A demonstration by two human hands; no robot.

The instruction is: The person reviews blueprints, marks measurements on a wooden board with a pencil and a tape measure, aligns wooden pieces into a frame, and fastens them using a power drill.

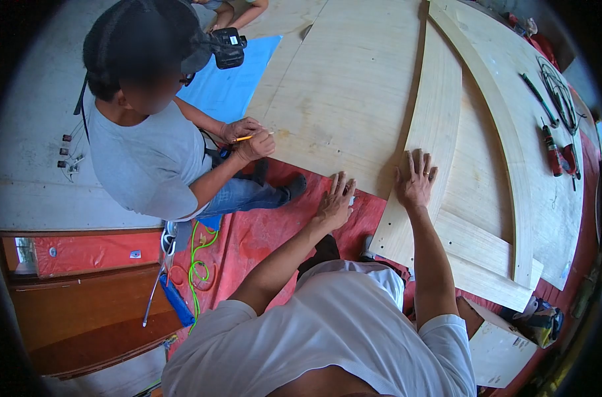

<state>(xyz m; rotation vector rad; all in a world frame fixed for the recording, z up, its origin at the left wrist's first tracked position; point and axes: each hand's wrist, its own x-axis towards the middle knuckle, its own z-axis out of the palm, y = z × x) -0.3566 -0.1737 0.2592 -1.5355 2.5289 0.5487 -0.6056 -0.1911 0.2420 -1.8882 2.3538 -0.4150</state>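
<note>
My left hand [335, 202] rests with spread fingers at the near edge of the plywood sheet [327, 106], holding nothing. Flat on a wide curved wooden board [435, 112] lies my right hand [416, 178], its fingers apart. A narrower curved wooden strip [496, 109] arcs to the right of that board. Both curved pieces meet straight planks [476, 241] near the table's front edge. A co-worker [155, 152] stands at the left and holds a yellow pencil [245, 137] between both hands.
A blue sheet [228, 79] lies behind the co-worker. At the right are a red drill [552, 151], a coiled black cable [559, 89] and a dark tool. A green hose [195, 268] runs over the red floor covering. A cardboard box [499, 351] stands at lower right. Another person is partly visible at the top.
</note>
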